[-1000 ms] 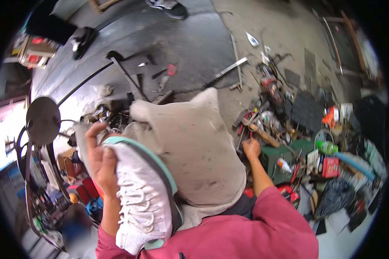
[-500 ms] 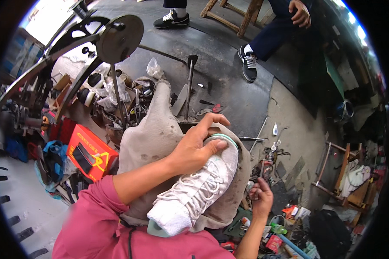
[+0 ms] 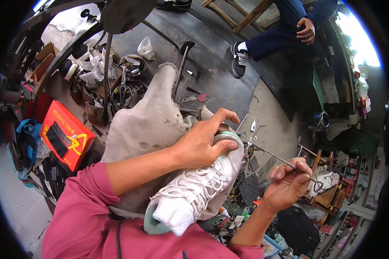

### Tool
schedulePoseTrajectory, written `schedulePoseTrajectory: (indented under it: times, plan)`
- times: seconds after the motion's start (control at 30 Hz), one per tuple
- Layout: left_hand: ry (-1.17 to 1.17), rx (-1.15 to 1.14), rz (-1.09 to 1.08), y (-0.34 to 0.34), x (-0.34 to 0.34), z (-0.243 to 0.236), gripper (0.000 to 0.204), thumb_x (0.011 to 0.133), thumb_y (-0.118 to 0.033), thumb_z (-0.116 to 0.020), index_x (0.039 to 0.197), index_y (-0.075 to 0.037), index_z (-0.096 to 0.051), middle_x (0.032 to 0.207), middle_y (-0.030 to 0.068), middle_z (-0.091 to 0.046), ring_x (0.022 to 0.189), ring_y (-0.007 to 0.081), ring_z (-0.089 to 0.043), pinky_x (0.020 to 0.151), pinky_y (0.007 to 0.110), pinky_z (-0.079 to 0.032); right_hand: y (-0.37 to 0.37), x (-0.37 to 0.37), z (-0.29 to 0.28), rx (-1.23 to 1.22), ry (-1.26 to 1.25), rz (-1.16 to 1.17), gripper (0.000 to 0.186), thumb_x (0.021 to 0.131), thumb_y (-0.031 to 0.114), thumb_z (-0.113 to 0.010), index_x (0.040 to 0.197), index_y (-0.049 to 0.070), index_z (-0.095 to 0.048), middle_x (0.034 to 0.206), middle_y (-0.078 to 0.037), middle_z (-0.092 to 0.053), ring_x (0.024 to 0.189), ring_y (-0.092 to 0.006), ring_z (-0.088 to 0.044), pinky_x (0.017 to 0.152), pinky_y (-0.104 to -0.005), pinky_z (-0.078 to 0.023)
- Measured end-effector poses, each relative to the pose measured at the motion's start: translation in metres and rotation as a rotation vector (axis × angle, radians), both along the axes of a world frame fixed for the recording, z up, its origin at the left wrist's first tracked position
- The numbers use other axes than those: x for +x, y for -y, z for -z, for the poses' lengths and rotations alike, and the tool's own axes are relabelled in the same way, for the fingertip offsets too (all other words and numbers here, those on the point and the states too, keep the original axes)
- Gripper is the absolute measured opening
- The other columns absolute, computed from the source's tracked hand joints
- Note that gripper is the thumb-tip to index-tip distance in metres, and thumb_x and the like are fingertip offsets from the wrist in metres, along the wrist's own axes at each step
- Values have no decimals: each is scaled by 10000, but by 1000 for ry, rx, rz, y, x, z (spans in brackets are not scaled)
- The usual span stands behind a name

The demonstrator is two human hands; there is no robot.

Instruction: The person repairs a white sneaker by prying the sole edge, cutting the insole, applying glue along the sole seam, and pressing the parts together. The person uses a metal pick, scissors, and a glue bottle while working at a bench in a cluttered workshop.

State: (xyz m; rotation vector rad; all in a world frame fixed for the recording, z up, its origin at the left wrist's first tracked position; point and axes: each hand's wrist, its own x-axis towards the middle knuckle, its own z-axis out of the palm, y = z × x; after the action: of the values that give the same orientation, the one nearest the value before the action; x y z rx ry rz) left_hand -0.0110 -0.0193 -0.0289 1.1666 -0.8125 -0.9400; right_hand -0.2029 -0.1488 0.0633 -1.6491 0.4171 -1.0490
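My left hand (image 3: 207, 144) is closed round the toe end of a white laced sneaker (image 3: 207, 185) with mint trim, its thumb on the mesh upper. The sneaker lies slanted over a stained beige cloth (image 3: 138, 134) on my lap, collar toward me. My right hand (image 3: 289, 185) pinches a thin metal rod (image 3: 270, 153) with a looped end at the right; its far end reaches beside the sneaker's toe, exact contact unclear.
A red box (image 3: 67, 136) and a cast-iron machine (image 3: 125, 13) stand left. Tools and bags crowd the floor (image 3: 263, 103). A seated person's leg (image 3: 268, 39) and hand are at upper right, near a wooden stool (image 3: 242, 15). Shelving (image 3: 358, 181) lines the right.
My right hand has risen from among the floor tools and now holds the rod up beside the sneaker. My left hand and the sneaker have swung right from their first position. The view has turned.
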Motion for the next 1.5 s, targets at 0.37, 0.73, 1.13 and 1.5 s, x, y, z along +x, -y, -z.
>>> schedulePoseTrajectory:
  times: [0.37,0.73,1.13,1.5]
  plan:
    - [26,-3,-4,2,-1,2,538,929,-98,-749,1380,-65,-457,1076,168,-745,1045,262,-727,960,384,-528,-5,4,-2,-10,-100,160,308,1160,275,-431,1077,-2,-536,969,-133,-552,613,-167,-548,543,-358,-552]
    - [17,-30,-12,1,0,0,518,933,-101,-738,1365,-59,-454,1010,178,-750,978,290,-732,920,393,-526,5,8,-1,-96,-161,175,302,1154,258,-457,1068,-18,-543,955,-132,-564,602,-174,-582,537,-347,-571]
    - [0,-27,18,0,2,-2,521,930,-104,-742,1358,-53,-449,985,187,-752,956,322,-745,902,401,-530,6,23,-9,-124,-202,127,323,1149,249,-469,1035,-40,-560,911,-133,-578,582,-181,-592,532,-329,-572]
    - [5,-22,17,-1,3,-3,528,926,-112,-744,1354,-52,-442,988,197,-749,976,342,-746,906,409,-531,7,38,-21,-197,-294,22,315,1137,226,-501,1038,-63,-575,914,-140,-599,583,-196,-624,562,-328,-574]
